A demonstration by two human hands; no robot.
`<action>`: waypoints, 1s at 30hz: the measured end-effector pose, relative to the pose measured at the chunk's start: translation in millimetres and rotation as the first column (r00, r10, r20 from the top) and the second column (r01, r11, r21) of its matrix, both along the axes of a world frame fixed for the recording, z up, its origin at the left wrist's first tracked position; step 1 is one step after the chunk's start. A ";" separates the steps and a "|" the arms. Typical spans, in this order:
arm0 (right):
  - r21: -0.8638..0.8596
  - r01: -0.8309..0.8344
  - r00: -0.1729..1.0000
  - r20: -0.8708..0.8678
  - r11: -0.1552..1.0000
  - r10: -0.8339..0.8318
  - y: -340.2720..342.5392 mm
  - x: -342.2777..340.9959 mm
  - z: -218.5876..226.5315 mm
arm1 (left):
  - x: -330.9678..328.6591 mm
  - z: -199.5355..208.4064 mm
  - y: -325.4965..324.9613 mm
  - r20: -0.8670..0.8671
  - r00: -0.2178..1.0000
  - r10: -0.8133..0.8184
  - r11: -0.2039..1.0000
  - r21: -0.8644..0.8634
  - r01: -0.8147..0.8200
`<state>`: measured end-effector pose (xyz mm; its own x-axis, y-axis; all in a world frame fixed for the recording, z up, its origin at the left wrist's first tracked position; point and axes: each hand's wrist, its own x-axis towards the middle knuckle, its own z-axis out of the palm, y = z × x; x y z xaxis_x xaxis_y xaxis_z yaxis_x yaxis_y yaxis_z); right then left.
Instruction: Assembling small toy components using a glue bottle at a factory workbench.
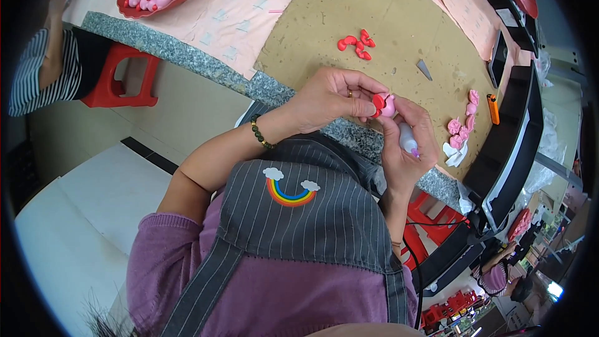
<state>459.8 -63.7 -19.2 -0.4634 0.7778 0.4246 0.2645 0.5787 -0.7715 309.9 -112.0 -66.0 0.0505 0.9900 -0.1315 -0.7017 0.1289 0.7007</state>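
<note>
My left hand [331,98], with a dark green bead bracelet at its wrist, pinches a glossy red piece [377,102]. The red piece meets a small pink figurine [389,110], which the fingertips of my right hand [417,126] grip from the other side. Tucked in the right palm is a small whitish squeeze bottle [407,138] with a purple tip. Both hands are close together just over the table's near edge. Beyond them, several loose red pieces [359,44] lie on the brown board [324,31].
Pink figurines with red parts fill a red basket [126,6] at the upper left. To the right lie pink ruffled pieces [460,130], an orange cutter [493,109] and a grey pointed blade [424,70]. A red stool [150,81] and a person in striped clothing [30,78] are at left.
</note>
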 end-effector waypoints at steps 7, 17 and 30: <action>-0.021 -0.023 1.000 0.002 0.999 0.023 -0.4 1.9 1.2 | -0.4 2.9 -0.9 -0.009 1.000 -0.006 1.000 -0.009 0.005; 0.013 -0.032 0.999 0.032 0.999 0.032 -0.2 4.0 0.0 | -0.3 0.9 -0.6 -0.064 0.998 -0.006 0.999 0.034 0.009; 0.050 -0.086 0.996 0.031 0.995 0.085 1.2 7.7 -3.0 | 1.1 4.4 -1.7 -0.135 0.991 0.027 0.997 0.071 -0.018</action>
<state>467.5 -62.5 -22.2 -0.5398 0.7123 0.4486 0.2342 0.6390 -0.7327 311.0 -113.8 -61.6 0.0147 0.9977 -0.0662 -0.6018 0.0617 0.7962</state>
